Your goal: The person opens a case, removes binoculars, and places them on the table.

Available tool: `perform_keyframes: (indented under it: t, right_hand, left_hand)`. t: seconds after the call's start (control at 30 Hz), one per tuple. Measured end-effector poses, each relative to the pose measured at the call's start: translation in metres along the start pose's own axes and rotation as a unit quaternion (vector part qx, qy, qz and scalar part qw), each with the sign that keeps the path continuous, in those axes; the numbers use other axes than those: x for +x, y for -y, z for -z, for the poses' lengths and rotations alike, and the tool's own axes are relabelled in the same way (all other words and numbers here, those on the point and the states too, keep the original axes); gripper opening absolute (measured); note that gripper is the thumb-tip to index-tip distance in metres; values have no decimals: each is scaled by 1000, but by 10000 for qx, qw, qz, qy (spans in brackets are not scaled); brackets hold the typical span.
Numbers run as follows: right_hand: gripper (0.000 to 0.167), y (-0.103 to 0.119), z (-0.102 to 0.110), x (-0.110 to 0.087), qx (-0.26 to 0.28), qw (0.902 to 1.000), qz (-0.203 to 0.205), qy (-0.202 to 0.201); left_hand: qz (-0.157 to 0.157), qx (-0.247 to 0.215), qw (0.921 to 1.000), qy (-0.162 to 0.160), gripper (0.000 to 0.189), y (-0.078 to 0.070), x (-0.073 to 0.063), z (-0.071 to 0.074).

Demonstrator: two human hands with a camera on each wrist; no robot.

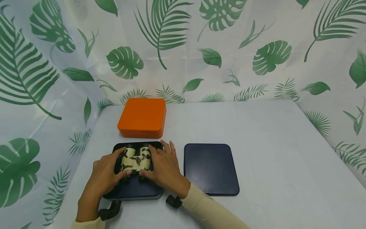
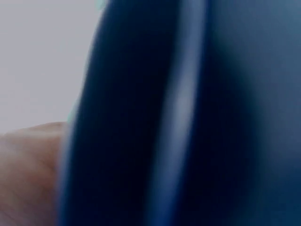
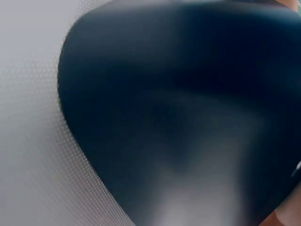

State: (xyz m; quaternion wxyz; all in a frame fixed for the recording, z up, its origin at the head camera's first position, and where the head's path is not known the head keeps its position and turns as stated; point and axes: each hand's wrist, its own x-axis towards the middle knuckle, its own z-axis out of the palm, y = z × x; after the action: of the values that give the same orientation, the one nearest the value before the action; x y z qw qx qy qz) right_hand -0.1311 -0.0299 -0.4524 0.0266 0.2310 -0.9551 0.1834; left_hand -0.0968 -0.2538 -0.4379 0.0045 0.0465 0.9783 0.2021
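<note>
Camouflage-patterned binoculars (image 1: 135, 163) lie within the dark blue box (image 1: 134, 190), their eyepiece and lens ends pointing away from and toward me in the head view. My left hand (image 1: 103, 174) grips the left barrel, fingertips at its far end and thumb at the near end. On the other barrel, my right hand (image 1: 168, 166) holds with thumb and index finger, while its other fingers extend over the box's right rim. Both wrist views are filled by a blurred, very close dark blue box wall (image 2: 122, 122), and the binoculars are hidden there.
Behind the box stands an orange box (image 1: 142, 116). A flat dark blue lid (image 1: 211, 168) lies to the right on the white table (image 1: 271, 152). Leaf-printed cloth (image 1: 177, 73) hangs along the back and sides. Black curved wrist mounts (image 1: 111, 210) sit below the hands.
</note>
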Motion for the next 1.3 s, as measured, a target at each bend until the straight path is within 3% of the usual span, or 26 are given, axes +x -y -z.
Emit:
perform_keyframes:
  t: [0.37, 0.73, 0.93, 1.3]
  right_hand:
    - [96, -3, -1, -1, 290, 9996, 10, -31]
    - [95, -2, 8, -7, 202, 9975, 143, -661]
    - [94, 0, 19, -11, 598, 9956, 23, -725]
    - [91, -5, 38, -23, 1437, 9855, -54, -905]
  left_hand:
    - [-18, -176, 9996, -231, 89, -1, -3, -2]
    - [50, -408, 9979, -502, 92, -11, -8, 9]
    - [98, -495, 9965, -659, 95, -21, -14, 16]
    - [-218, -778, 9907, -1095, 99, -37, -20, 24]
